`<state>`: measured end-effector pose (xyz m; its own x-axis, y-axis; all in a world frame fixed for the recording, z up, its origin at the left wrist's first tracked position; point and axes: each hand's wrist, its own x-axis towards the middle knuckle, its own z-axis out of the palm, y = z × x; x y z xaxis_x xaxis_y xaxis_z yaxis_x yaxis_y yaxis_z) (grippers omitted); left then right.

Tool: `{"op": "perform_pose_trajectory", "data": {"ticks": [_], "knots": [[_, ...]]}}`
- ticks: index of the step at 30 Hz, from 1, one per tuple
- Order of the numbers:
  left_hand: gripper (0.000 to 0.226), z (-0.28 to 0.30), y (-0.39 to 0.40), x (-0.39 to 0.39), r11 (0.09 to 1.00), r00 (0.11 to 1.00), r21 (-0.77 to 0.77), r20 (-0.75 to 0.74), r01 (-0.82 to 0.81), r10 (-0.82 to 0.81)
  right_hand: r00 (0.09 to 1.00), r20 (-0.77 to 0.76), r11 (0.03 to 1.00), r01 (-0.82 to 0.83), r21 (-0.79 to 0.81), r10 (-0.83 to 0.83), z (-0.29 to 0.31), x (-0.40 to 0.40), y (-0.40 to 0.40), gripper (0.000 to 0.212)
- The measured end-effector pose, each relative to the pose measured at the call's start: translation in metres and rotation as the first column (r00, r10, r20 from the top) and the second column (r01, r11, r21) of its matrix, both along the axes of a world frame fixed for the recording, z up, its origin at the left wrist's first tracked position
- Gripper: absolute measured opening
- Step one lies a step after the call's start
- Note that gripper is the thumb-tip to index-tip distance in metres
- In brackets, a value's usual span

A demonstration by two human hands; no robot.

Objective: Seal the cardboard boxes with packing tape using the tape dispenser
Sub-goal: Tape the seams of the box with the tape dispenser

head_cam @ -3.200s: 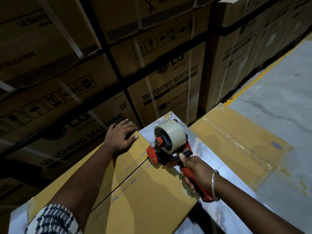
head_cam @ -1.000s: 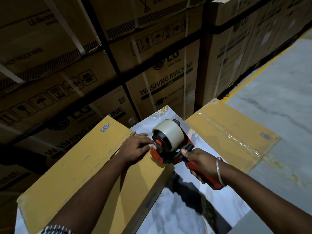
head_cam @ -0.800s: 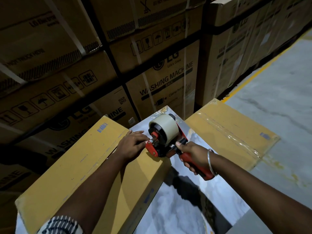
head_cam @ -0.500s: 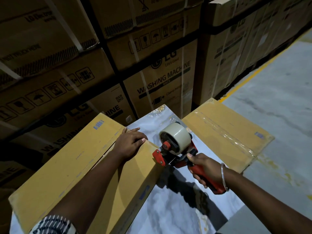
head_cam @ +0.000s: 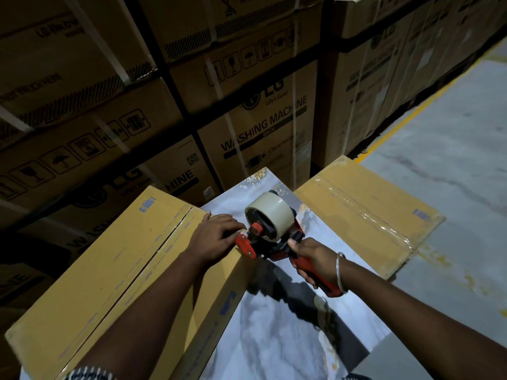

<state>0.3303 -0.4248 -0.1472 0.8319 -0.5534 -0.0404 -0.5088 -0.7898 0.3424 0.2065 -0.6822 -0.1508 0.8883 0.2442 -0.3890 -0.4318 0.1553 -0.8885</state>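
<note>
A long yellow cardboard box (head_cam: 109, 270) lies on the left side of a marble-patterned counter (head_cam: 288, 338), its top flaps meeting in a dark centre seam that runs along its length. The seam shows no tape across it along the visible stretch nearer the camera.

The left hand (head_cam: 216, 237) rests on the far end of this box, at the corner nearest the middle of the counter, palm down with the fingers bent over the cardboard and the fingertips right at the front of the red tape dispenser (head_cam: 271, 239). Whether those fingers pinch a tape end or only press the flap down I cannot tell.

The right hand (head_cam: 312, 261) is wrapped around the dispenser's red handle, fingers curled tight under it, a metal bangle (head_cam: 340, 272) on the wrist. The dispenser's front plate sits at the box's end edge, touching or just above it. Its roll of pale packing tape (head_cam: 270, 212) stands upright on the hub, above the counter.

A second yellow box (head_cam: 365, 209) lies on the right, extending past the counter's edge, with a shiny strip of clear tape along its top. Behind the counter rise stacked washing machine cartons (head_cam: 263, 127), strapped with white bands. A grey concrete floor (head_cam: 452, 160) with a yellow line (head_cam: 406, 119) lies to the right.
</note>
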Motion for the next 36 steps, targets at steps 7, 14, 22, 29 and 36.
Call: {"op": "perform_pose_trajectory", "data": {"ticks": [7, 14, 22, 29, 36], "knots": [[0.04, -0.003, 0.003, 0.002, 1.0, 1.0, 0.009, -0.008, 0.013, -0.013, 1.0, 0.02, 1.0, -0.012, -0.028, 0.013, -0.026, -0.014, -0.02, 0.069], [0.034, 0.0, -0.018, -0.01, 0.996, 0.999, 0.082, 0.036, -0.025, 0.022, 0.999, -0.015, 0.998, 0.044, -0.034, -0.045, -0.045, -0.045, -0.027, 0.052], [0.057, 0.004, -0.052, -0.019, 0.985, 0.992, 0.137, -0.084, 0.106, -0.095, 0.999, -0.004, 0.998, 0.043, -0.04, -0.043, -0.054, -0.05, -0.025, 0.058], [0.041, 0.003, -0.051, -0.017, 0.975, 0.99, 0.187, -0.093, 0.123, -0.107, 0.997, -0.014, 0.996, 0.075, -0.049, -0.075, -0.062, -0.047, -0.018, 0.096], [0.015, 0.001, -0.052, -0.018, 0.977, 0.99, 0.184, -0.104, 0.112, -0.094, 0.992, -0.026, 0.989, 0.118, -0.089, -0.121, -0.069, -0.041, -0.013, 0.074]]}}
